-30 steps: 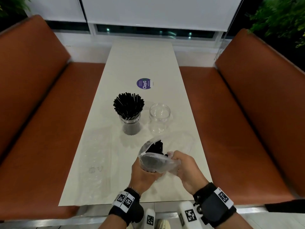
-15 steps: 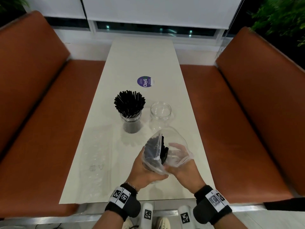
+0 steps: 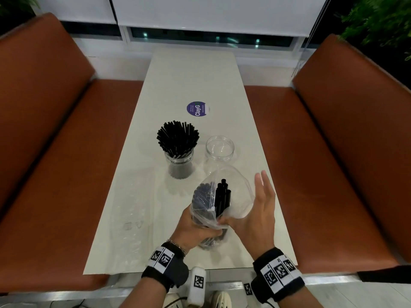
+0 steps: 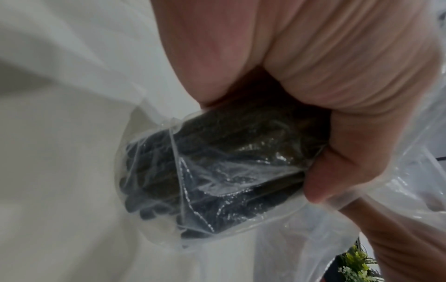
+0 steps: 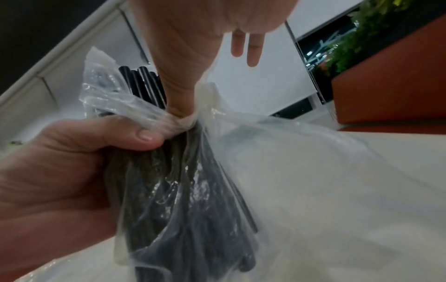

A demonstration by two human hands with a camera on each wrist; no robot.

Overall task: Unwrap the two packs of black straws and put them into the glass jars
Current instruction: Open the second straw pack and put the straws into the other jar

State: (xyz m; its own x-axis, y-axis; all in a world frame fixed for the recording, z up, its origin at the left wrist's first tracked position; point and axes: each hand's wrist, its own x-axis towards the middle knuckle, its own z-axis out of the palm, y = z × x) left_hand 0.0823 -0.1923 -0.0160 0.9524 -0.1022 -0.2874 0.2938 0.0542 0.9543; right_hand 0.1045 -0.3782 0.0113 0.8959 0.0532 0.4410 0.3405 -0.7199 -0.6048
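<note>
Head view: our left hand (image 3: 195, 227) grips the bagged straws (image 3: 219, 198) above the counter (image 3: 191, 74). Our right hand (image 3: 255, 216) thumb-pins the wrapper (image 3: 240, 192), fingers straight.

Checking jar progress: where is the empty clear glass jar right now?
Head view: the empty clear glass jar stands mid-table, just right of the straw-filled glass jar, beyond the held plastic straw pack.

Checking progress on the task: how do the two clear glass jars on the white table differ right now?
The left clear glass jar is packed with loose black straws fanning above its rim; the right clear glass jar holds none. The left jar looks dark through its wall; the right one is see-through. Both stand upright, lidless, side by side on the white table.
</note>
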